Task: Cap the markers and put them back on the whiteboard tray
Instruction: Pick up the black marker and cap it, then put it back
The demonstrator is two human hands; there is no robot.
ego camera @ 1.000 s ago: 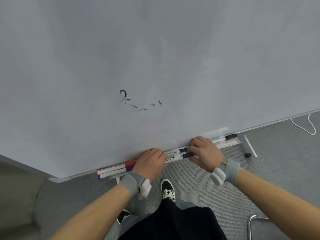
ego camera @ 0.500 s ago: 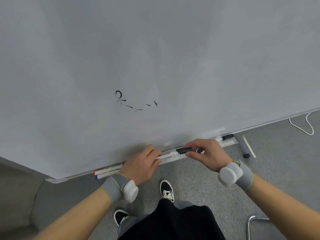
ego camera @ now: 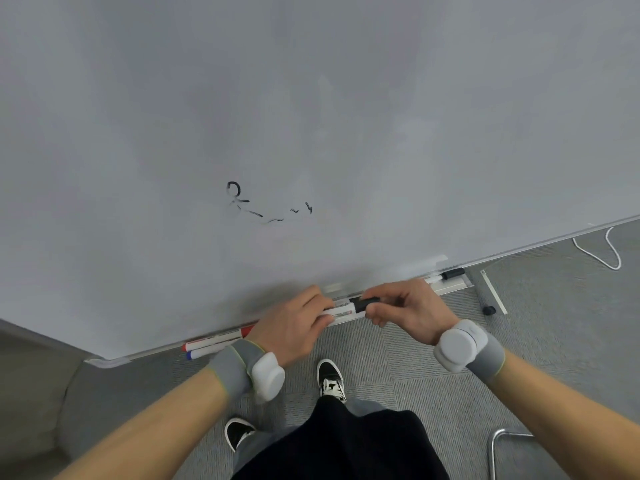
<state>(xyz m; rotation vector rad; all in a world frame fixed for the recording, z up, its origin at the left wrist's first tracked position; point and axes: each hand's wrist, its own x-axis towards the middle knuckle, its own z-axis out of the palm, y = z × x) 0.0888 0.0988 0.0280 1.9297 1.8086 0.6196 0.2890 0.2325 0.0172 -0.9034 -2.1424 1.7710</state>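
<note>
A white marker (ego camera: 341, 310) with a black cap (ego camera: 363, 303) is held level just above the whiteboard tray (ego camera: 450, 289). My left hand (ego camera: 294, 327) grips the marker's white barrel. My right hand (ego camera: 405, 308) pinches the black cap at the marker's right end; the cap sits on the barrel's tip. On the tray's left end lie a red-capped marker (ego camera: 221, 339) and a blue-capped marker (ego camera: 207, 352). A black-capped marker (ego camera: 445, 275) rests on the tray's right end.
The whiteboard (ego camera: 311, 116) fills the upper view, with a few black scribbles (ego camera: 263, 206). A small black object (ego camera: 489, 310) lies on the grey carpet by the board's stand. A white cable (ego camera: 602, 251) runs at far right. A chair's metal leg (ego camera: 498, 448) is lower right.
Both hands have lifted a marker off the tray. My right hand moved from pressing down on the tray to pinching the black cap at the marker's end.
</note>
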